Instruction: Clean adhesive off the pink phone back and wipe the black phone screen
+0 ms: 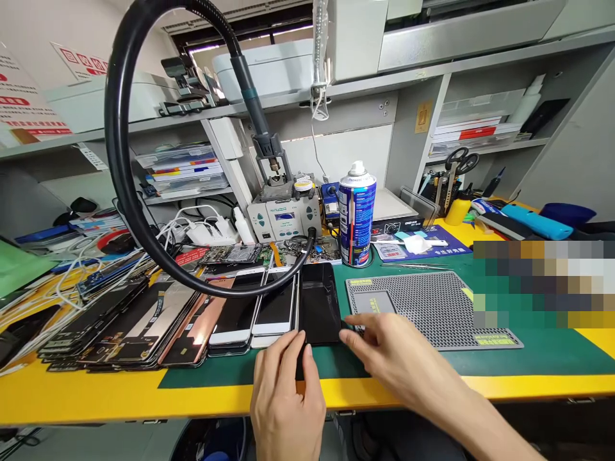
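A black phone screen [319, 301] lies on the green mat [542, 358], to the right of white-framed screens [237, 301] in stacks. At the near edge of the black screen is my left hand [288, 390], its thumb and forefinger apart around a dark thing mostly hidden by the fingers. My right hand [384, 346] is just right of the black screen, thumb and forefinger apart near its lower right corner, with nothing between them. Its knuckles cover part of a grey perforated pad [432, 307].
Stacked dark screens [139, 320] and copper-coloured ones [192, 326] fill the left. A black hose [113, 128] arches over them from a soldering station [283, 218]. Behind stand a blue spray can [357, 214], a flat device [396, 214] and scissors [461, 161]. A pixelated patch covers the right.
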Tool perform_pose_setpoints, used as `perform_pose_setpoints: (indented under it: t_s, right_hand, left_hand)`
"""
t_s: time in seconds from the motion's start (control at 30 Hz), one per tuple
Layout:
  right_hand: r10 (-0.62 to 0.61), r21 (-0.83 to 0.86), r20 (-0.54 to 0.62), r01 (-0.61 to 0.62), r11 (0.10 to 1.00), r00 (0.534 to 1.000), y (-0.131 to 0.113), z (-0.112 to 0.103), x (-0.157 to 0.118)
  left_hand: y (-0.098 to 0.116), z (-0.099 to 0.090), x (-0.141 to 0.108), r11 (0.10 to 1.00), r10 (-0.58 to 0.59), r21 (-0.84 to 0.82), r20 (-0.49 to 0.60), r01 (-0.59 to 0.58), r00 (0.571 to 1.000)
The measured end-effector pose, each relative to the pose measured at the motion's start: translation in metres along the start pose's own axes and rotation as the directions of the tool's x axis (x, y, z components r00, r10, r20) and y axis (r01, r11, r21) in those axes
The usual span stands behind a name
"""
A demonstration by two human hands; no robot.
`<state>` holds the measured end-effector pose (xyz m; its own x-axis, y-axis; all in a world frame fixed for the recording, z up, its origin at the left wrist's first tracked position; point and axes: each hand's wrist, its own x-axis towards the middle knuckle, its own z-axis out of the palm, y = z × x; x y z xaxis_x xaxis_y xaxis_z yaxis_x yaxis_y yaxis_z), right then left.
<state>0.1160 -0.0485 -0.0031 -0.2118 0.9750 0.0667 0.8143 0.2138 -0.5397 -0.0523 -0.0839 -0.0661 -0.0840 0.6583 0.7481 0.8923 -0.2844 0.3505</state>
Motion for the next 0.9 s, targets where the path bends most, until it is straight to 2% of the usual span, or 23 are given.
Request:
perform_pose_setpoints:
  t_s: [0.13,0.27,0.57,0.7,0.9]
  right_hand:
    - [-0.005,-0.04,-0.013,0.004,0.999,1.0,-0.005,-0.022,0.024]
    - [-0.014,-0.119,0.02,0.016,0.993,1.0,-0.011,-0.031,0.045]
    - [0.045,-0.208,0.1,-0.024,0.978,0.994,0.001,-0.01,0.095]
    - [0.047,-0.202,0.113,-0.024,0.979,0.993,0.0,-0.008,0.103]
    - [0.078,-0.187,0.115,-0.055,0.981,0.99,0.0,-0.003,0.108]
  left_hand:
    - [-0.002,0.002,0.0,1.0,0.009,0.005,0.005,-0.009,1.0]
    - [-0.003,0.003,-0.002,1.0,0.025,0.006,0.007,-0.025,1.0]
    - [-0.003,0.004,-0.005,1.0,0.01,0.007,0.019,-0.01,1.0]
    - [-0.002,0.004,-0.005,1.0,-0.015,-0.009,-0.01,0.015,1.0]
    - [-0.001,0.004,-0.003,1.0,0.006,-0.017,-0.019,-0.006,1.0]
